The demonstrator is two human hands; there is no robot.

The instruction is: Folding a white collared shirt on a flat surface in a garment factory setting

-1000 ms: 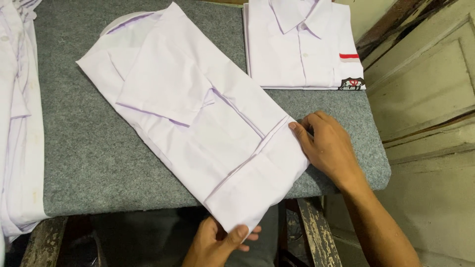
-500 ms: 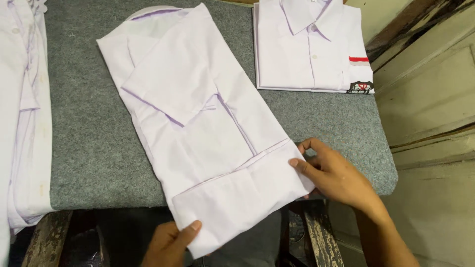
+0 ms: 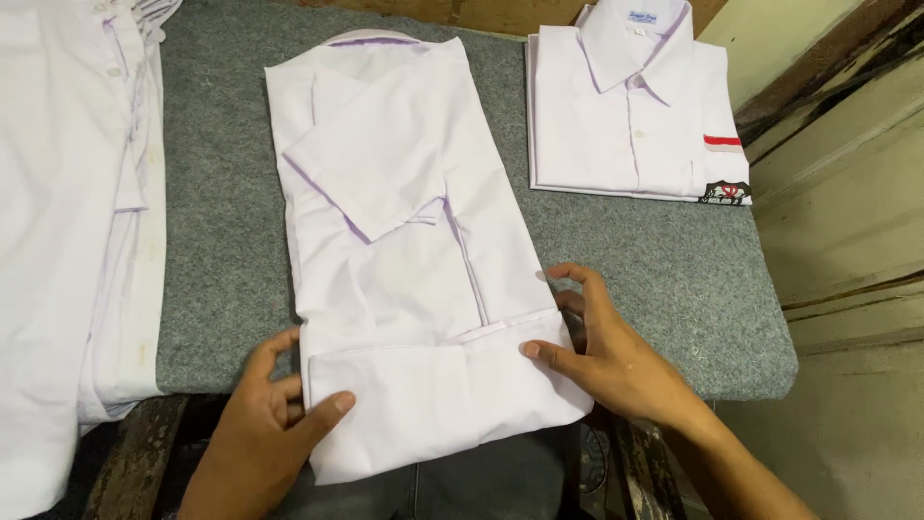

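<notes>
A white shirt (image 3: 404, 241) lies face down along the grey felt table (image 3: 221, 241), its sleeves folded onto its back and its bottom hem turned up into a flap. My left hand (image 3: 265, 424) grips the flap's left corner at the table's near edge, thumb on top. My right hand (image 3: 611, 351) pinches the flap's right edge, thumb on the cloth and fingers curled around the side. The lower part of the shirt hangs over the table's front edge.
A neatly folded white shirt (image 3: 630, 116) with a collar, a red stripe and a dark emblem lies at the table's back right. A pile of unfolded white shirts (image 3: 67, 221) covers the left side. Wooden panels (image 3: 847, 193) stand at the right.
The shirt has swung straighter and shifted left on the table. My left hand has come up from under the hem to grip its left corner. My right hand stays on the right edge.
</notes>
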